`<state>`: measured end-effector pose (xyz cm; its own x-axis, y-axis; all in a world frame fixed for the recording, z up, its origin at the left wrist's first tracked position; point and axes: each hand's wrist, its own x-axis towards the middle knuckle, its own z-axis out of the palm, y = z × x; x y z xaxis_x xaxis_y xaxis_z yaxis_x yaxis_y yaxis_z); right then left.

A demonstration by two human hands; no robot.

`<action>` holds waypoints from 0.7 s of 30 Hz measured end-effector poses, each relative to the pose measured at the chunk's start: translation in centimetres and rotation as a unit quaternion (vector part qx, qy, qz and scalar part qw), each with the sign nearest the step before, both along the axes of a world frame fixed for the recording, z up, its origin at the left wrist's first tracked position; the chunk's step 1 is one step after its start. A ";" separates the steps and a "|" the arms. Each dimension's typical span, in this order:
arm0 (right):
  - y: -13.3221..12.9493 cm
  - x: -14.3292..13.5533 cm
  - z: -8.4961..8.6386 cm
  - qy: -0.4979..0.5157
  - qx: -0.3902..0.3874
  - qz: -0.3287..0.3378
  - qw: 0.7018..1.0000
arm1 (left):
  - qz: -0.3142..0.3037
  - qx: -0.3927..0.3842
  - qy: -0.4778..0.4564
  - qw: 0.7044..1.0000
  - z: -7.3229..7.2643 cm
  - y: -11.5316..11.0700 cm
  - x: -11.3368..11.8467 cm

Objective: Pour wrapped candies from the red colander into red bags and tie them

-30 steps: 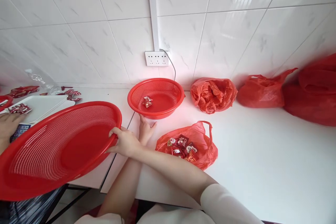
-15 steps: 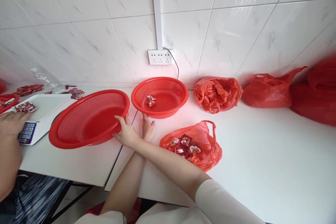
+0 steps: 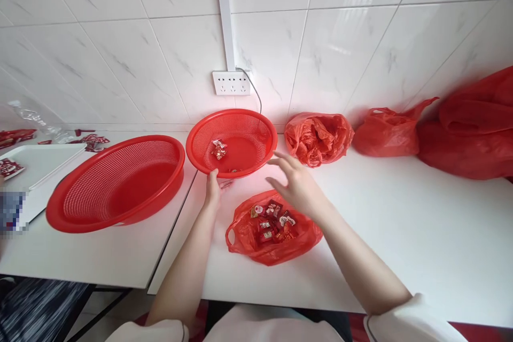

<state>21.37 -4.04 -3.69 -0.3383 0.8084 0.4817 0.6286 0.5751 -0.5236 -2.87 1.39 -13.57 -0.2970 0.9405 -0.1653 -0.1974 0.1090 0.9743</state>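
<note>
The smaller red perforated plastic basket (image 3: 262, 128) stands against the wall with a few small wrapped sweets (image 3: 218, 149) inside. My left hand (image 3: 214, 189) grips its near rim, thumb at the edge and fingers partly hidden below. By the basket's right rim, my right hand (image 3: 296, 181) is open, fingers spread and holding nothing. Under that hand lies an open red plastic bag (image 3: 244, 238) with several red-wrapped snack packets (image 3: 270, 224) in it. To the left, a larger red basket (image 3: 156, 200) sits tilted and shows nothing inside.
A white scale (image 3: 48, 163) with a packet on it stands at the far left, near a clear bottle (image 3: 44, 123) and scattered packets. Along the wall at right are a crumpled red bag (image 3: 318, 139), a tied red bag (image 3: 388, 133) and larger red bags (image 3: 468, 144).
My right hand has left the larger basket's rim and moved right to the smaller basket, uncrossing my arms. The view has shifted right. The open bag's handle now lies at its left.
</note>
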 end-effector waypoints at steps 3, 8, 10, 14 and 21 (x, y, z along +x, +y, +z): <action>0.5 4.1 -0.9 -0.122 -0.060 -0.122 0.983 | -0.006 0.021 -0.028 0.999 -0.8 0.1 -1.2; 1.1 7.6 -3.1 -0.243 -0.246 -0.187 0.920 | -0.007 0.024 -0.011 1.000 -0.4 -0.2 -0.9; 1.2 8.0 -3.6 -0.260 -0.293 -0.177 0.903 | -0.008 0.030 0.003 1.000 0.3 -0.3 -0.5; 0.8 8.3 -3.5 -0.204 -0.277 -0.153 0.926 | -0.020 -0.018 0.049 0.998 2.1 -1.5 -0.4; -0.2 9.4 -3.2 -0.049 -0.231 -0.178 0.955 | -0.209 -0.109 0.334 0.913 4.5 -11.0 -0.9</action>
